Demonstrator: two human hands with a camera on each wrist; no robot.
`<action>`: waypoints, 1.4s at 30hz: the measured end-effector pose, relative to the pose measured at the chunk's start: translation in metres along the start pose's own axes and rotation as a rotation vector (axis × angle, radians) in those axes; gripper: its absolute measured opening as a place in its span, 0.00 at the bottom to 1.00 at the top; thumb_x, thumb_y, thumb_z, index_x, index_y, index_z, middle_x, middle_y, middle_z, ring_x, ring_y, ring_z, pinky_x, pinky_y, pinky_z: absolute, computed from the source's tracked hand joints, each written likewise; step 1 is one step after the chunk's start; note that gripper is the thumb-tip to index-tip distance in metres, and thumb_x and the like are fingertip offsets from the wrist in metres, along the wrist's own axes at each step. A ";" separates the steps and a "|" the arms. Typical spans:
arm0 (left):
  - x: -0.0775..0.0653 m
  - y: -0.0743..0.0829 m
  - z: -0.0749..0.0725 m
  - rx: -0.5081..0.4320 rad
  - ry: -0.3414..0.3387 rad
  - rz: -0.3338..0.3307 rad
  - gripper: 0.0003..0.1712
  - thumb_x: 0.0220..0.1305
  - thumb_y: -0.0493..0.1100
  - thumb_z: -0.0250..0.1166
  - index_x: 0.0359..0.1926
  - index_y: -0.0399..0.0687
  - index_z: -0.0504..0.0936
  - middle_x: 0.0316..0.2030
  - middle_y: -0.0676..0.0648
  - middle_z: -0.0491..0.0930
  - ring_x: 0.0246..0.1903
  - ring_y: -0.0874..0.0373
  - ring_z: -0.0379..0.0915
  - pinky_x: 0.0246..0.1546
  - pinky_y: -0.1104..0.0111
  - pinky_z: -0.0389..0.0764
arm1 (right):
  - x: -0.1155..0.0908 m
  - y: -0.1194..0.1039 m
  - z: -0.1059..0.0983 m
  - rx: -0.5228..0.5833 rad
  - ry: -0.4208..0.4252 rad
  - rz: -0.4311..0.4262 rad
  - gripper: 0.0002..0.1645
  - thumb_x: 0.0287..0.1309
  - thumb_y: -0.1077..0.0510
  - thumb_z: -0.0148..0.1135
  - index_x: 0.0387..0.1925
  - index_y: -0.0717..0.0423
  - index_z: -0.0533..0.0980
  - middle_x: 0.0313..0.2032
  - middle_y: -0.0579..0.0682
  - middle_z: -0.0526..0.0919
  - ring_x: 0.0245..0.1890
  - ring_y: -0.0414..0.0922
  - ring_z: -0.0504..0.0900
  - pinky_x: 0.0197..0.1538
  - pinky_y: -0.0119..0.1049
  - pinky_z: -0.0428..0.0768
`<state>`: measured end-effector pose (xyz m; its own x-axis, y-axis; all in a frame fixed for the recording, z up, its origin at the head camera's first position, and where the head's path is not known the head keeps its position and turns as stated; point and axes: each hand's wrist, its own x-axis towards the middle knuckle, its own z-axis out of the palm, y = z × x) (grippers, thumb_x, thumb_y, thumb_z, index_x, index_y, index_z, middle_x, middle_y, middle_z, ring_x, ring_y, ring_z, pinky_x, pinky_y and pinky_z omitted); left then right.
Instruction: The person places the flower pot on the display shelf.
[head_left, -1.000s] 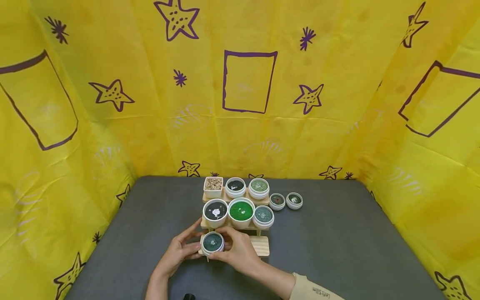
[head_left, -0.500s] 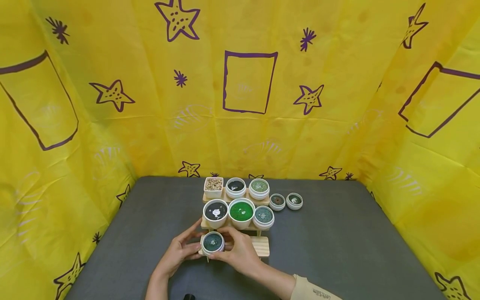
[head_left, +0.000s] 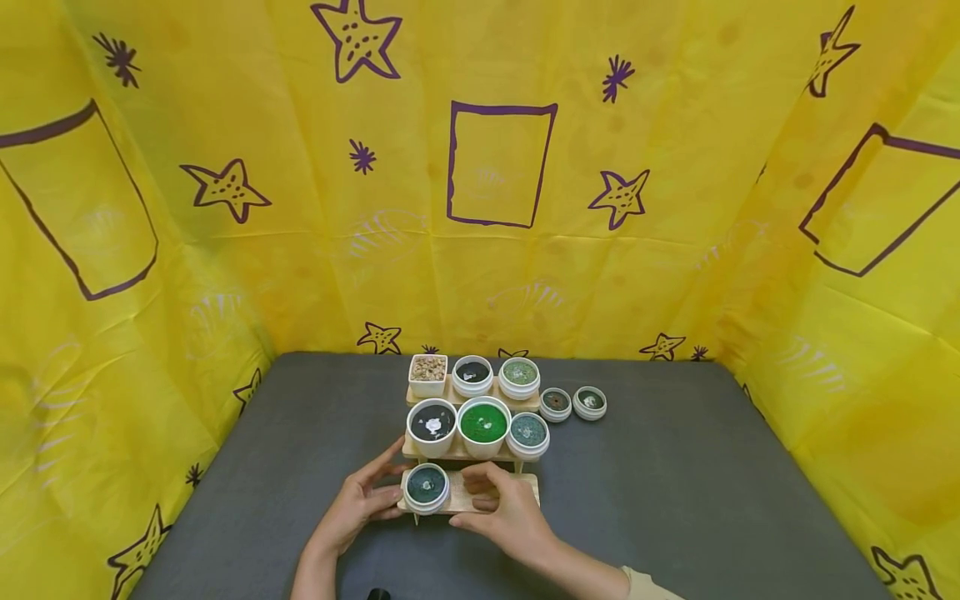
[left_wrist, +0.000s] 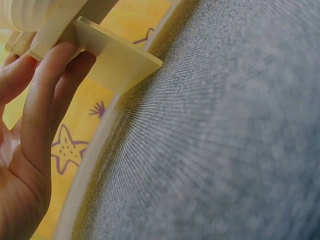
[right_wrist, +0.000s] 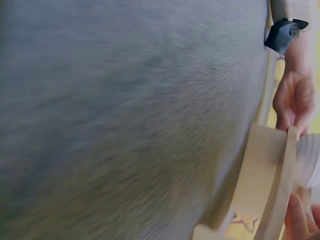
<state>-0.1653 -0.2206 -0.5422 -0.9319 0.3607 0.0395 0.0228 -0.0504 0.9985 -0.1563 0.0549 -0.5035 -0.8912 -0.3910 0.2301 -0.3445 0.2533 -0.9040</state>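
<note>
A low white pot (head_left: 427, 490) with a dark teal, paint-like fill stands upright at the left of the lowest step of a tiered wooden stand (head_left: 531, 483). My left hand (head_left: 358, 507) grips the left end of that step; in the left wrist view its fingertips bear on the pale wood (left_wrist: 107, 55). Just right of the pot, my right hand (head_left: 510, 515) hovers over the step with loosely bent fingers and holds nothing. The right wrist view shows its fingers (right_wrist: 298, 220) close to the front edge of the stand.
On the middle step stand a dark-filled pot (head_left: 432, 427), a green one (head_left: 483, 423) and a blue-grey one (head_left: 528, 432). Behind them are a square pot of pebbles (head_left: 428, 372) and two round pots. Two smaller pots (head_left: 572, 403) sit on the table at right.
My right hand has let go of the teal pot and moved a little to the right. The pot and my left hand have stayed in place.
</note>
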 end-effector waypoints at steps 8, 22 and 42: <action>0.001 -0.001 0.001 -0.013 -0.005 0.003 0.43 0.68 0.34 0.60 0.78 0.52 0.50 0.53 0.62 0.76 0.46 0.65 0.83 0.37 0.70 0.86 | -0.023 0.011 -0.041 -0.050 0.055 0.028 0.30 0.44 0.53 0.80 0.50 0.56 0.79 0.48 0.55 0.86 0.47 0.47 0.86 0.46 0.31 0.86; 0.000 0.000 0.000 -0.037 -0.011 0.013 0.44 0.68 0.33 0.59 0.78 0.53 0.50 0.53 0.60 0.76 0.46 0.65 0.83 0.37 0.71 0.86 | -0.023 0.038 -0.104 -0.116 0.194 0.096 0.26 0.42 0.61 0.80 0.47 0.54 0.81 0.44 0.57 0.87 0.44 0.45 0.86 0.43 0.27 0.86; 0.000 0.000 0.000 -0.033 -0.017 0.020 0.43 0.68 0.33 0.60 0.78 0.53 0.50 0.53 0.61 0.76 0.47 0.65 0.83 0.37 0.70 0.86 | 0.038 0.093 -0.179 -0.340 0.495 0.316 0.39 0.46 0.57 0.78 0.60 0.62 0.73 0.58 0.63 0.79 0.56 0.59 0.81 0.56 0.46 0.83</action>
<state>-0.1649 -0.2203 -0.5421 -0.9252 0.3746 0.0607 0.0294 -0.0886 0.9956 -0.2746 0.2220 -0.5144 -0.9667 0.1781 0.1840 -0.0465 0.5846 -0.8100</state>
